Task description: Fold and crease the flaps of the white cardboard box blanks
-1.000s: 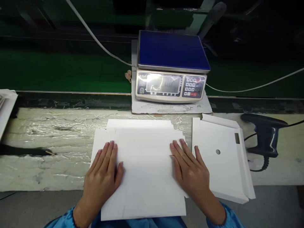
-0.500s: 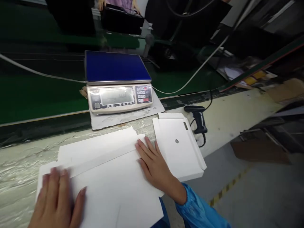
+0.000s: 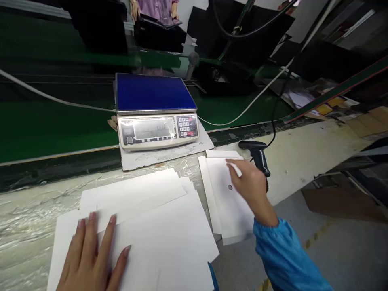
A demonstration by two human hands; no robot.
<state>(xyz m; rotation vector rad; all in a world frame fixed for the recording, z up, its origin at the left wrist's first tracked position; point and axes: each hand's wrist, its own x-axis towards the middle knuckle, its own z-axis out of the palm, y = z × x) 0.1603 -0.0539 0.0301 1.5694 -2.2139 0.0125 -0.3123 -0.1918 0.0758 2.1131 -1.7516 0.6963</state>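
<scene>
left hand (image 3: 93, 254): spread flat, pressing on stacked white card sheets (image 3: 157, 218) | right hand (image 3: 250, 188): fingers together over die-cut white card blank (image 3: 220, 202), beside small white strip (image 3: 238, 169), pinch cannot tell | blank: right of sheets, just beside | far: weighing scale (image 3: 157, 111) on plastic-covered bench (image 3: 24, 214); barcode scanner (image 3: 258, 157) touching right hand

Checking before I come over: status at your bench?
Left hand flat on white card sheets. Right hand over punched card blank. Barcode scanner just beyond it.
</scene>
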